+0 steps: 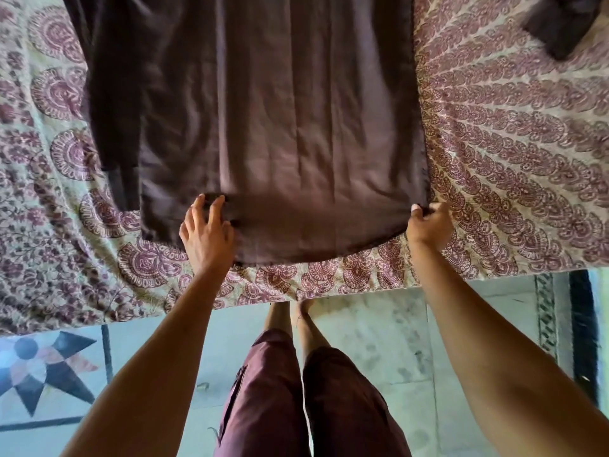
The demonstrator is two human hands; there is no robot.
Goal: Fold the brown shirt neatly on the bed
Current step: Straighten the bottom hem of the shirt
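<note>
The brown shirt (263, 110) lies spread flat on the bed (510, 143), its hem toward me and near the bed's front edge. A sleeve is folded in along the shirt's left side. My left hand (206, 232) rests on the hem's left part with fingers spread and slightly bent on the cloth. My right hand (428, 225) pinches the hem's right corner between thumb and fingers. The shirt's collar end runs out of the top of the view.
The bed wears a cream sheet printed with maroon paisley. A dark piece of cloth (566, 24) lies at the far right corner. Below the bed's edge is a pale tiled floor (379, 341) with a star pattern at left, and my legs stand close to the bed.
</note>
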